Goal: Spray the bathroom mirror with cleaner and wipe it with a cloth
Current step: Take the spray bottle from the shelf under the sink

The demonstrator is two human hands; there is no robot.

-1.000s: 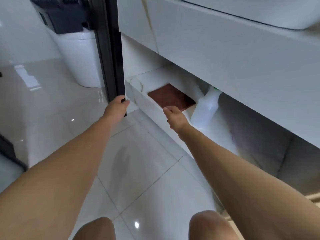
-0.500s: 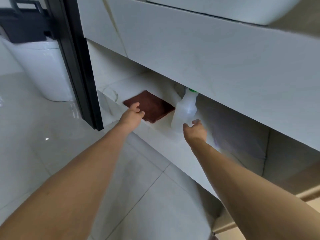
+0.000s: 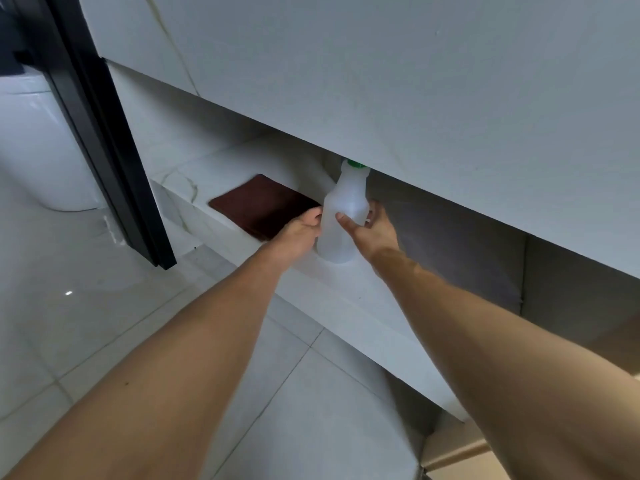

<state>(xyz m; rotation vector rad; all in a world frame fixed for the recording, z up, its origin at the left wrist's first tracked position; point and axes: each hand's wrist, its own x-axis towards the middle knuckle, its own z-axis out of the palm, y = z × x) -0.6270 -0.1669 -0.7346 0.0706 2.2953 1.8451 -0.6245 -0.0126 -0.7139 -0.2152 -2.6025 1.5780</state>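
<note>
A folded dark brown cloth [image 3: 258,206] lies flat on the low white marble shelf [image 3: 346,296] under the vanity. Just to its right stands a translucent white spray bottle [image 3: 343,199] with a green collar [image 3: 355,163]; its spray head is hidden behind the vanity front. My right hand [image 3: 375,232] wraps the bottle's middle, thumb on the front and fingers behind. My left hand [image 3: 298,232] rests curled on the cloth's near right corner, with its thumb beside the bottle. I cannot tell whether it grips the cloth. The mirror is out of view.
The vanity's white front panel [image 3: 398,84] overhangs the shelf closely. A black door frame [image 3: 104,143] stands at the left, with a white toilet [image 3: 34,143] behind it. Glossy grey floor tiles [image 3: 304,410] lie below.
My left hand left the black frame and came down onto the cloth's corner. My right hand reached the bottle and closed around it. The view moved closer to the shelf.
</note>
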